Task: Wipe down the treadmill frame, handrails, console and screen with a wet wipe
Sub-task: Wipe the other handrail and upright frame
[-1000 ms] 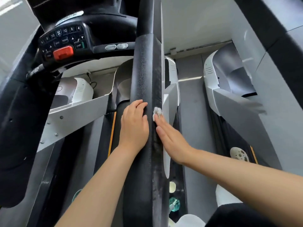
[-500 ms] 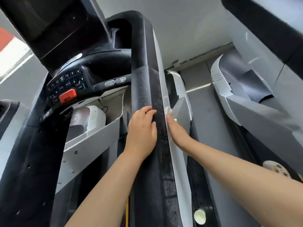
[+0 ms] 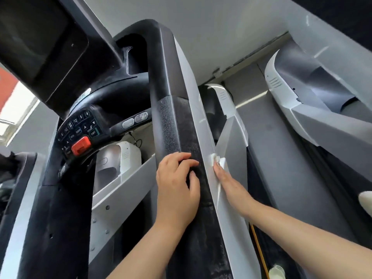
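**Wipe now on the rail's silver side**

We note the right hand (image 3: 231, 184), fingers nearly straight, pressing the wipe (image 3: 216, 159) flat against the silver side panel (image 3: 193, 109), further up than a second ago. The left hand (image 3: 177, 186) keeps its curled fingers draped over the black foam handrail (image 3: 177, 125), steadying. We judge the console (image 3: 80, 127) and screen (image 3: 40, 37) still pending.

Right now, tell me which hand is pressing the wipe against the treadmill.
The right hand: its straight fingers press the white wipe against the grey side panel. The left hand only grips the black padded handrail, with no wipe.
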{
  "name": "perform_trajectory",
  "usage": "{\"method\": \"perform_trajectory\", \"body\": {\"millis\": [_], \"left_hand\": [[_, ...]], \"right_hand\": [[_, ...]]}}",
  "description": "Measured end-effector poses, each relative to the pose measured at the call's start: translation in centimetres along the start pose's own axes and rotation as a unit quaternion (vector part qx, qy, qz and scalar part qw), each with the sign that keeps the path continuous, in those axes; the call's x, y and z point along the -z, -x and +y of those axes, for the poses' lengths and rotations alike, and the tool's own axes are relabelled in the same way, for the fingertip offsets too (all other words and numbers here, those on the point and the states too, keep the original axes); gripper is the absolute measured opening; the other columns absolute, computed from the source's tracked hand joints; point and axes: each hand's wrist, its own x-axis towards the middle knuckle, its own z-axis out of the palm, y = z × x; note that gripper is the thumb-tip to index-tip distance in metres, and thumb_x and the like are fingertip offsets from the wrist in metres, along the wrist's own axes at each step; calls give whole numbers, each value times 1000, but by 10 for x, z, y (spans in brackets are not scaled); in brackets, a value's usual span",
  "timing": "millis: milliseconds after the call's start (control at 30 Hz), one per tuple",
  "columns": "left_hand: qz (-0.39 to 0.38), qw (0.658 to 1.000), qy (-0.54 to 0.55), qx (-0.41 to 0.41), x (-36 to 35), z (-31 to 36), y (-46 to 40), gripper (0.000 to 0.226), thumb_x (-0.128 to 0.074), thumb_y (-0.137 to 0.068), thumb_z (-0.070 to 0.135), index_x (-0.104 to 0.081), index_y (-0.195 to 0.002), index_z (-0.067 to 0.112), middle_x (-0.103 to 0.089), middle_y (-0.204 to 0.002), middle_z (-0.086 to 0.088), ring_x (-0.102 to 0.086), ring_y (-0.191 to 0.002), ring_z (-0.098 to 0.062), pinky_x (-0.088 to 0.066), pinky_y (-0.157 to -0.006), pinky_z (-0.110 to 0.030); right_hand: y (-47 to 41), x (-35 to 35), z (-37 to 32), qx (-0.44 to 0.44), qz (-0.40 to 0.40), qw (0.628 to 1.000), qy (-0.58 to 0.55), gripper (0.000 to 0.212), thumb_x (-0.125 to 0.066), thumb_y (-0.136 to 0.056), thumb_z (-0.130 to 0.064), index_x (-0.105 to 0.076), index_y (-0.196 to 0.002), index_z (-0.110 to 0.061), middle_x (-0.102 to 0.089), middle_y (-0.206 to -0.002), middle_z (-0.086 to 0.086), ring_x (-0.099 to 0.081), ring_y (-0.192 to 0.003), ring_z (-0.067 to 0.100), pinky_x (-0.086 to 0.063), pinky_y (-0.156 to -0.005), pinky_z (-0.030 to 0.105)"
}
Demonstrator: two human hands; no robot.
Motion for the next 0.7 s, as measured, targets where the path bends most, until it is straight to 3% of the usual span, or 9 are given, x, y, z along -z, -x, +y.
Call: {"method": "perform_trajectory", "body": {"millis": [67,167,233,300,400,500,600,700], "left_hand": [[-3,1000,-4,2,0,0,-1,30,-41,-81,19,-69,-91,13,-60,-106,3,-47,-110,-16,-33,-99,-31],[-4,1000,-13,0,-1,1,-1,30,-41,-81,18,-69,-91,13,-60,-107,2,-46,-110,-16,-32,-99,-30],[-3,1000,-15,0,-1,1,0,30,-41,-80,18,-69,-91,13,-59,-107,1,-46,-110,-17,-30,-100,-27],[-5,1000,-13,2,0,1,-1,30,-41,-79,18,-69,-91,13,-59,-107,1,-46,-110,-17,-29,-101,-24],[-11,1000,-14,6,1,2,-1,30,-41,-79,17,-68,-91,13,-59,-108,1,-46,-110,-16,-27,-101,-20],[-11,1000,-17,6,1,2,0,30,-41,-79,16,-68,-92,13,-59,-108,0,-45,-110,-16,-27,-101,-21],[-12,1000,-22,7,0,3,-1,30,-41,-79,17,-68,-91,14,-59,-108,0,-46,-111,-18,-29,-100,-25],[-15,1000,-23,9,0,3,0,30,-41,-79,17,-68,-92,14,-59,-108,0,-45,-111,-18,-27,-101,-23]], "right_hand": [[26,-11,9,67,-19,998,1,35,-12,-100,-52,-8,-135,-56,-7,-142,-44,-4,-133,-21,0,-117,21],[12,-8,10,53,-20,997,48,38,-8,-101,-49,-1,-138,-52,3,-143,-41,6,-122,-32,6,-116,20],[-24,3,5,-6,14,997,69,45,-5,-102,-43,-1,-147,-40,-1,-153,-25,6,-132,-18,5,-111,19],[-60,15,2,-91,47,993,61,50,-2,-103,-38,-2,-152,-26,-8,-158,-7,1,-144,9,-2,-113,26],[-83,23,8,-139,39,985,96,57,-3,-101,-47,-12,-152,-22,-12,-159,3,-4,-146,26,-4,-116,40],[-57,20,13,-95,30,987,126,56,-6,-100,-51,-13,-152,-28,-14,-157,-3,-3,-146,22,-6,-117,39],[-32,12,16,-17,21,994,110,47,-6,-104,-36,1,-150,-29,-8,-144,-22,-2,-136,-1,-2,-110,19],[-53,20,26,-33,8,987,158,49,-1,-104,-32,2,-152,-23,-6,-157,-10,0,-142,7,2,-111,21]]}}
